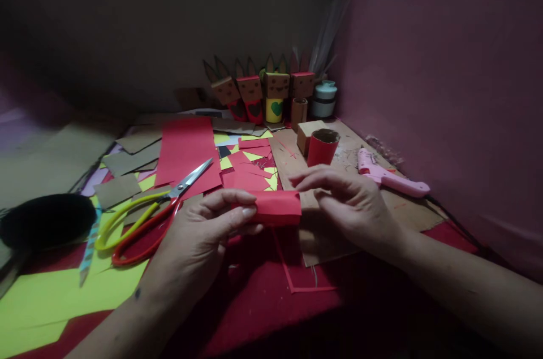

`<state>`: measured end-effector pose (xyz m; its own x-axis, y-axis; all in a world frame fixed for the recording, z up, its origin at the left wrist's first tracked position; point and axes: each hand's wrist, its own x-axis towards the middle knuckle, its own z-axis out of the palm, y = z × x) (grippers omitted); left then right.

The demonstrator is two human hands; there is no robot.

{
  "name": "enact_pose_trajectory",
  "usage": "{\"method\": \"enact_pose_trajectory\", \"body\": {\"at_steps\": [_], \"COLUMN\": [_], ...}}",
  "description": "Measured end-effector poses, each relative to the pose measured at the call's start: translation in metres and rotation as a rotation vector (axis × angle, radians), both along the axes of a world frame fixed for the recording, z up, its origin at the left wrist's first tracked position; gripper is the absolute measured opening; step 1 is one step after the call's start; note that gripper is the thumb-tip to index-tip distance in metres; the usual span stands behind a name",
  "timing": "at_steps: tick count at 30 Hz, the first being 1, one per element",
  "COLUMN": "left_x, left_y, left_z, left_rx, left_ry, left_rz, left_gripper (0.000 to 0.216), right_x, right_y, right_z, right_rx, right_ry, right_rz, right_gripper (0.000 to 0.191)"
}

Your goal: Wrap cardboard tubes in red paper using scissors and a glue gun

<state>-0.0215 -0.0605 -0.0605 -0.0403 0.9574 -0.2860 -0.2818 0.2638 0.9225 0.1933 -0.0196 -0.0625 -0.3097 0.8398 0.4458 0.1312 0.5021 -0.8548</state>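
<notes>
A red paper-covered roll [278, 207] lies sideways between both hands, just above the red surface. My left hand [203, 234] is closed on its left end, thumb on top. My right hand [343, 200] curls its fingers round the right end. Behind them stands an upright cardboard tube wrapped in red paper [322, 147], beside a small cardboard box [306, 134]. Scissors [148, 217] with yellow and red handles lie just left of my left hand.
A pink glue gun [390, 177] lies at the right on a cardboard sheet [343, 234]. Several cardboard bunny figures [263, 90] line the back wall. Red [186, 147], yellow [63, 291] and brown paper pieces cover the left. A black object [44, 220] sits far left.
</notes>
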Motion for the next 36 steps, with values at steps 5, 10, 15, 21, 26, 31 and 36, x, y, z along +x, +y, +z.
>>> {"method": "enact_pose_trajectory", "body": {"at_steps": [5,10,15,21,26,31,36], "left_x": [0.002,0.007,0.007,0.008,0.006,0.004,0.004], "left_y": [-0.002,-0.003,-0.003,-0.001,0.002,0.002,0.002], "left_z": [0.004,0.009,0.008,0.006,0.002,0.003,0.010], "left_rx": [0.068,0.109,0.136,0.177,0.172,0.173,0.164], "left_ry": [0.048,0.073,0.068,0.029,0.101,0.098,0.041], "left_rz": [0.050,0.081,0.076,-0.002,0.067,0.115,0.099], "left_gripper": [0.022,0.047,0.049,0.057,0.060,0.053,0.056], "right_x": [-0.005,-0.018,-0.030,-0.036,-0.042,-0.039,-0.029], "right_y": [-0.007,-0.005,0.001,0.000,-0.004,0.002,0.012], "right_z": [0.009,0.001,0.002,0.010,0.006,0.004,0.000], "right_rx": [-0.469,-0.742,-0.869,-0.883,-0.775,-0.680,-0.656], "right_ry": [0.008,0.187,0.219,0.353,0.233,0.118,0.111], "right_rz": [0.026,0.196,0.110,0.193,0.217,0.219,0.271], "right_gripper": [0.019,0.021,0.023,0.017,0.017,0.017,0.021]}}
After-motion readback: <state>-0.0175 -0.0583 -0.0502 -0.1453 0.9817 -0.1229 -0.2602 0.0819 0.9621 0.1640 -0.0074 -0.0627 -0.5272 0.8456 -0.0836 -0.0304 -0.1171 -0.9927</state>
